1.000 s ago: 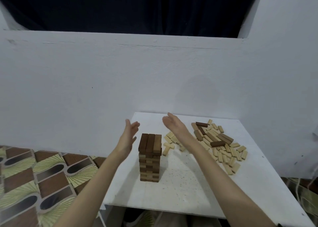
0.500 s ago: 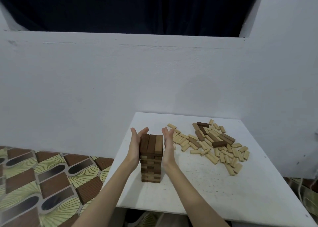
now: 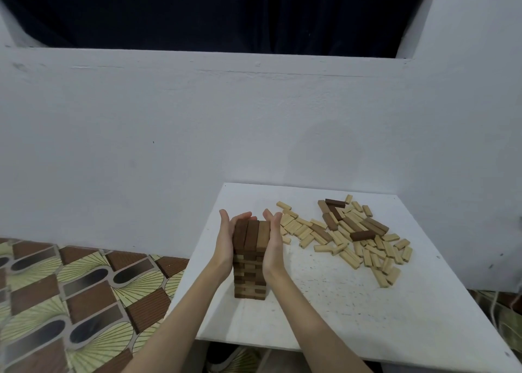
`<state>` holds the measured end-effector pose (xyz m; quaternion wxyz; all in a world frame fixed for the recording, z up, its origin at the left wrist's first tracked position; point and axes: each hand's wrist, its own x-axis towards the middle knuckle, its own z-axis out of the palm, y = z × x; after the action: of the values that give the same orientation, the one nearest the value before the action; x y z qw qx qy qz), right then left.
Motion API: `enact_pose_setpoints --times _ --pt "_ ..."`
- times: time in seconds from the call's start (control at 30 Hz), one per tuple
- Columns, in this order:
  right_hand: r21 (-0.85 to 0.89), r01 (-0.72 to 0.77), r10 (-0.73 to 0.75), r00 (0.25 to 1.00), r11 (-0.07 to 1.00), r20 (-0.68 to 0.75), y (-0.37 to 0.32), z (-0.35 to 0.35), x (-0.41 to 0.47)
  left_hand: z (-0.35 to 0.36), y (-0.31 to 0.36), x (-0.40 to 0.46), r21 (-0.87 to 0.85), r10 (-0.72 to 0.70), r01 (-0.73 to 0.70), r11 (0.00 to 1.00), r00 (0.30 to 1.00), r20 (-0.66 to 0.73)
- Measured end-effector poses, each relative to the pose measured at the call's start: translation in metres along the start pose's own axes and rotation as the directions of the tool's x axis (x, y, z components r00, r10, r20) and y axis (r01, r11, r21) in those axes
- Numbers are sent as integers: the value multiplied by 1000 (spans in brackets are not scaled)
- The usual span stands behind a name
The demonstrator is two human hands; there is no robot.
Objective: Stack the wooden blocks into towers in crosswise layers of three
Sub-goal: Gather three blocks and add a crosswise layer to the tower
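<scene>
Tower (image 3: 250, 262) on table (image 3: 367, 310): left hand (image 3: 227, 244), right hand (image 3: 272, 242) flat against sides, fingers seemingly straight; loose blocks (image 3: 347, 237) right.

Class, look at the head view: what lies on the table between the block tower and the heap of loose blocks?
In the head view, only the right hand, pressed flat against the tower; beyond it, the loose blocks begin almost at once.

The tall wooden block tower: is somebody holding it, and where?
Yes. The left hand and right hand press flat against opposite sides of the brown wooden block tower, near its top layers.
</scene>
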<state>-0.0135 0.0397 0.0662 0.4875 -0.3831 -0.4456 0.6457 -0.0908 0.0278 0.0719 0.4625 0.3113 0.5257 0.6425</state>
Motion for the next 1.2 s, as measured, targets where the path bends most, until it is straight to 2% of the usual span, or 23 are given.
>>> enact_pose_setpoints --times 0.17,0.3,0.43,0.67,0.73,0.8,0.93,1.13,1.2 --pt "5 -34 34 999 999 7 5 0 3 -2 -2 1 -6 4 -4 1000 1000 3" --pt "-9 -31 32 999 999 8 -20 -6 -8 -9 -2 5 -46 12 -12 999 1000 -8" --pt "5 -55 54 998 998 8 -20 -30 -2 -17 -13 6 -84 -76 75 994 997 -14" --pt "79 -85 86 996 993 0 16 -13 6 -8 -20 -1 -41 -136 137 990 991 10" --pt "75 -111 112 994 991 -7 45 -12 16 -7 -21 -1 -56 -146 146 988 989 5" --pt "60 -111 112 994 992 -5 45 -7 12 -7 -22 -1 -60 -155 156 986 988 12" --pt "63 -121 119 992 991 32 35 -11 13 -5 -23 -1 -47 -140 141 989 990 18" --pt "64 -107 110 993 992 -43 5 -18 1 -12 -16 2 -62 -75 75 995 997 2" --pt "66 -85 86 996 994 -15 5 -27 5 -15 -13 6 -53 -49 50 997 999 4"
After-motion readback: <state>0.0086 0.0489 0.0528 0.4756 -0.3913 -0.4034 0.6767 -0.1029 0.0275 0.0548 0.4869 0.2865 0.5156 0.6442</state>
